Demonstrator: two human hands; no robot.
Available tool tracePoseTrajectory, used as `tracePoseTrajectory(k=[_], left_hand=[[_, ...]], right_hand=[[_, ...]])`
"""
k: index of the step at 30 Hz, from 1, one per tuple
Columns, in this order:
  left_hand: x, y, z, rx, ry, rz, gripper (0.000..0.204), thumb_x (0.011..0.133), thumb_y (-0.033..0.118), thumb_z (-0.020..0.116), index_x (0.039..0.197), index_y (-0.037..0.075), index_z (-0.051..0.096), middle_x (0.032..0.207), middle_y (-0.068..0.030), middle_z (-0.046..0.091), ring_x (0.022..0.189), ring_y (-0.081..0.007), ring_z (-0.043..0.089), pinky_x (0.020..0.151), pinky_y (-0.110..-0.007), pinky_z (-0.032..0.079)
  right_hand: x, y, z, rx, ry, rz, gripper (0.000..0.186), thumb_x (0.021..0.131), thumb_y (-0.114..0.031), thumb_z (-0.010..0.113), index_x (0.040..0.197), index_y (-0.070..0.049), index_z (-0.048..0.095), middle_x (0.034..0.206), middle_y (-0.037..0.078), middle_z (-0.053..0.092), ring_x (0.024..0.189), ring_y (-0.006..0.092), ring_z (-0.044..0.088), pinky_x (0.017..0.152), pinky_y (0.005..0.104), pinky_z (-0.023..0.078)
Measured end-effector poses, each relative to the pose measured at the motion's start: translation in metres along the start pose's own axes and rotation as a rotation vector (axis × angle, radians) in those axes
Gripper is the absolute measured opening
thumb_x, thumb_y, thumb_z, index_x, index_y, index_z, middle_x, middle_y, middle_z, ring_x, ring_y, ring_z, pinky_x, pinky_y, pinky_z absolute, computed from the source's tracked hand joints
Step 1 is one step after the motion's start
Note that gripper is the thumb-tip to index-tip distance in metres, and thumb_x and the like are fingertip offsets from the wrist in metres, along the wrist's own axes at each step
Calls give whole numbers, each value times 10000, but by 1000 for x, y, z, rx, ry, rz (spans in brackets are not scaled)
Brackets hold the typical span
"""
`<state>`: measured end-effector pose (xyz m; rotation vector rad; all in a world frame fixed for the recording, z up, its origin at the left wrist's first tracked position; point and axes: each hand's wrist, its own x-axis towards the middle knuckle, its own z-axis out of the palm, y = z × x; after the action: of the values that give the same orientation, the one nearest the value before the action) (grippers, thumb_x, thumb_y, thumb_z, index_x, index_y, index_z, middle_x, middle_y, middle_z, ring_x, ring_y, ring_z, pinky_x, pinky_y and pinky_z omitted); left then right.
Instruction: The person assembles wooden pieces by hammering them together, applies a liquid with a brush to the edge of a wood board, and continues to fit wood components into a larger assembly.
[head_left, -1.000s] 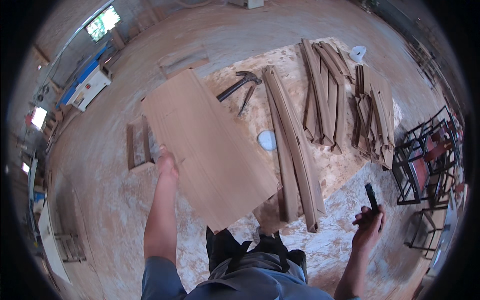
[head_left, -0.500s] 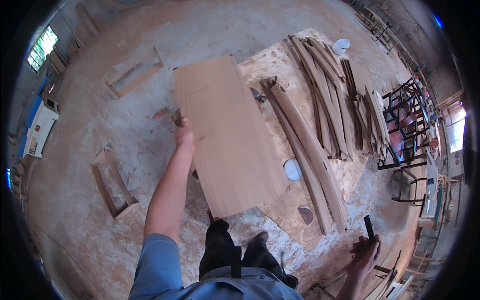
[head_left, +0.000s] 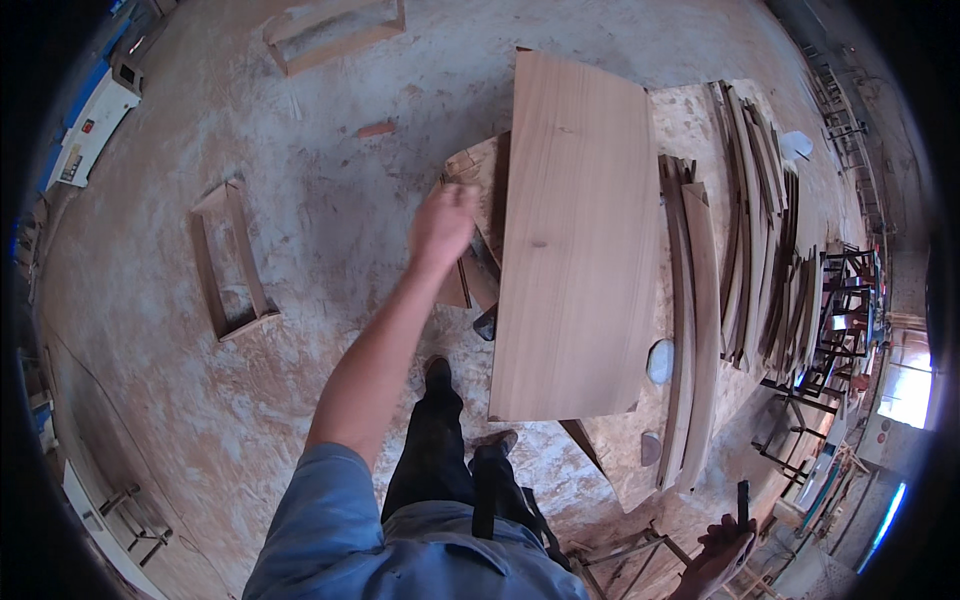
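One large flat wooden panel (head_left: 580, 240) lay in the middle of the scene, and two open rectangular wooden frames rested on the floor, one (head_left: 228, 262) at the left and one (head_left: 335, 25) at the far left. Two long curved wooden strips (head_left: 690, 320) lay side by side just right of the panel, while the further stack of curved strips (head_left: 765, 220) to the right held too many overlapping pieces to count. Two hands were in view, the left hand (head_left: 443, 225) raised beside the panel's left edge and the right hand (head_left: 722, 545) at the near right gripping one dark stick-like tool (head_left: 743, 500).
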<state>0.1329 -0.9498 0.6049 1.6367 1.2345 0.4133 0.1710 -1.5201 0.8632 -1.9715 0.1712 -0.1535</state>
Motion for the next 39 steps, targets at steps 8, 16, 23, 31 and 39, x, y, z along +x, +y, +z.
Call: tracePoseTrajectory(k=[8,16,23,31,39], left_hand=[[14,-142,49,364,-172,-131,534,827,305,653,1256,6,541,1193,-325,597,1091,-427,618,957,-483,483],[-18,-131,41,207,-199,-371,558,779,116,540,1297,-70,447,1064,-327,647,1055,-411,647,885,-500,507],[-25,-221,-31,539,34,-237,294,871,214,574,1056,12,679,1017,-244,697,1013,-424,653,803,-455,535],[-213,-216,-172,1135,-405,385,179,854,104,614,1026,67,649,838,-213,666,830,-426,655,719,-517,510],[-430,-41,-73,1527,-780,675,215,832,130,635,1039,70,648,823,-204,669,819,-413,654,701,-516,501]], right_hand=[[-10,-24,32,-107,59,62,622,955,-509,586,1342,-41,452,982,223,694,686,259,675,517,308,564],[-5,-19,11,-128,57,19,583,975,-480,559,1376,-69,458,987,186,693,701,228,661,525,291,542],[-4,12,-9,-46,73,-154,368,1025,-319,545,1300,-77,528,924,123,699,631,141,608,511,246,487],[-15,67,-85,214,299,40,256,1007,-91,500,1241,9,528,965,201,700,764,255,695,659,367,578],[-34,216,-257,561,186,141,219,1044,-78,466,1249,-5,486,992,187,706,874,249,719,766,354,597]])
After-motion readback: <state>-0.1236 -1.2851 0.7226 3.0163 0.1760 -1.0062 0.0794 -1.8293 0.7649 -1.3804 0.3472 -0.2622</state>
